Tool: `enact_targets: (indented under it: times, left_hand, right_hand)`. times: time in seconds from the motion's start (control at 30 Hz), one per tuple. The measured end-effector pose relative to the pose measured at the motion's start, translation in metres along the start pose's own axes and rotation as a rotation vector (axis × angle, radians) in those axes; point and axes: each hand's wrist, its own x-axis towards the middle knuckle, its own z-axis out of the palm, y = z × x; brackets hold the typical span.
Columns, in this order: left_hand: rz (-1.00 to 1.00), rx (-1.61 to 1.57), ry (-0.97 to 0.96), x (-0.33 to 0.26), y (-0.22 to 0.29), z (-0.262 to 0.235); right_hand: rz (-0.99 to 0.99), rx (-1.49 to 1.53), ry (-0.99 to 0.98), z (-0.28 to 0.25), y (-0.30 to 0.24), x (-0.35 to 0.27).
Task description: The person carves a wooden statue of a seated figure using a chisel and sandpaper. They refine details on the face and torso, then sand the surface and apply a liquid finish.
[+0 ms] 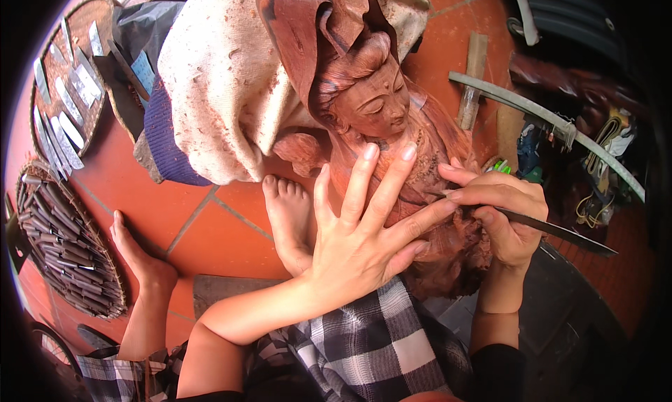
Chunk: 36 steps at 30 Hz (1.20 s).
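Observation:
A reddish-brown wooden statue (381, 101) with a hooded, carved head lies tilted before me, its head toward the top and its rough lower part near my lap. Across its chest, my left hand (357, 227) rests with fingers spread, holding nothing. My right hand (514, 209) pinches a slim, dark metal carving knife (560, 228) like a pen. The knife's narrow tip meets the wood beside my left forefinger, and its flat, wider end sticks out to the right. Wood chips and the fingers partly hide the spot under the tip.
A cream cloth (217, 80) speckled with wood shavings bunches behind the statue. To the left are a woven tray (91, 136) of flat blades and a basket (122, 279) packed with dark-handled tools. A curved grey strip (539, 111) crosses a wooden stick (474, 73) at right. Orange tiles (224, 241) cover the floor.

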Motion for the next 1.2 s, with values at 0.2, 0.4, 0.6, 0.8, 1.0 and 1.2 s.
enact_targets:
  times: [0.2,0.4,0.6,0.8,1.0,1.2]
  left_hand:
    - [0.012,-0.024,0.056,0.004,0.003,0.004]
    - [0.033,-0.051,0.01,0.006,0.0,-0.001]
    - [0.037,-0.098,-0.087,0.005,0.003,-0.008]
    - [0.037,-0.01,-0.062,0.004,0.006,-0.01]
    - [0.046,0.032,-0.078,0.004,0.003,-0.01]
    - [0.023,0.045,-0.016,0.008,0.006,-0.003]
  right_hand:
    - [0.016,0.021,0.028,0.0,0.0,0.0]
    - [0.057,0.067,0.074,0.001,0.004,-0.001]
    - [0.181,0.496,0.46,0.002,0.012,-0.019]
    - [0.187,0.282,0.278,-0.003,0.012,-0.01]
    - [0.162,0.182,0.124,-0.002,0.01,-0.006]
    - [0.208,0.098,0.115,-0.002,0.002,0.002]
